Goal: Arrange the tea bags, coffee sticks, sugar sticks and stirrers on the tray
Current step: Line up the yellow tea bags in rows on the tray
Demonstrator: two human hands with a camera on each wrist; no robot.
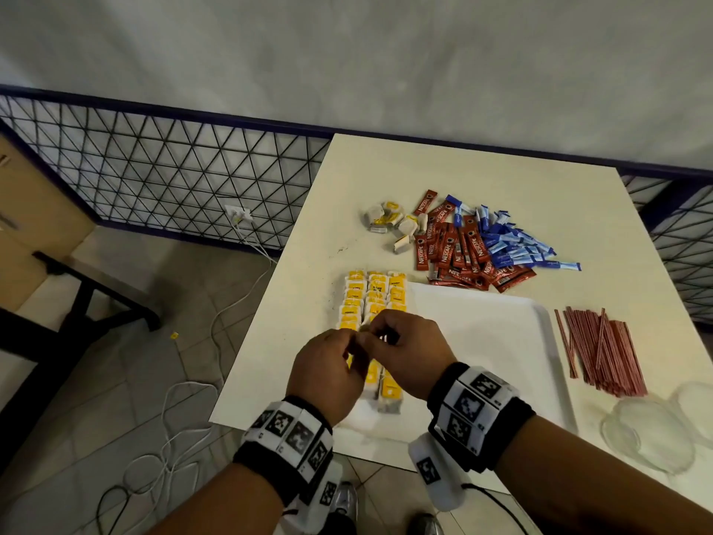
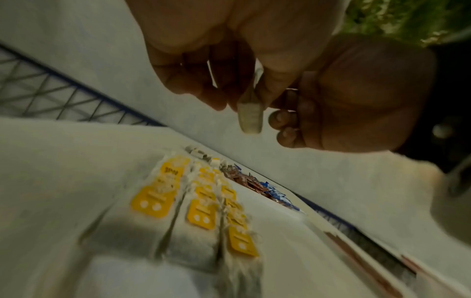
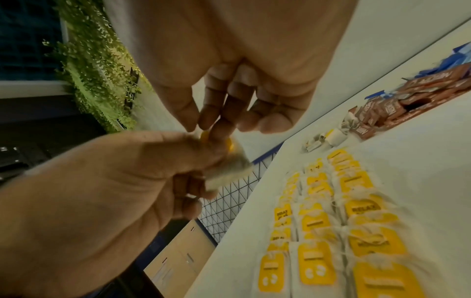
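Both hands meet above the left part of a white tray (image 1: pixel 501 341) on a white tabletop (image 1: pixel 386 167). The left hand (image 1: pixel 328 370) and right hand (image 1: pixel 405 355) each curl their fingers (image 3: pixel 216 125) onto one small tea bag (image 2: pixel 251 116), pinching it between them; its pale pouch hangs below the left thumb, and a sliver of yellow tag shows where the fingertips meet.

Directly beneath the fingers lie three neat rows of tea bags (image 1: pixel 372 299) with yellow tags, running away from the person along the tray's left side. Beyond the fingers, well apart, sit a few loose tea bags (image 1: pixel 389 222), a heap of red coffee sticks (image 1: pixel 459 252) and blue sugar sticks (image 1: pixel 513 241). Off to the right of the fingers, past the tray's edge, lies a bundle of red stirrers (image 1: pixel 602 353).

Risks, as a judgement: the bag's string or tag may snag or unwind while being handled, and setting it down carelessly could knock the tidy rows askew, since they lie so close below.

The hands cover the nearer part of the rows, so their full count is hidden. Both wrist views are blurred, and what exactly the fingers are doing to the bag cannot be made out.
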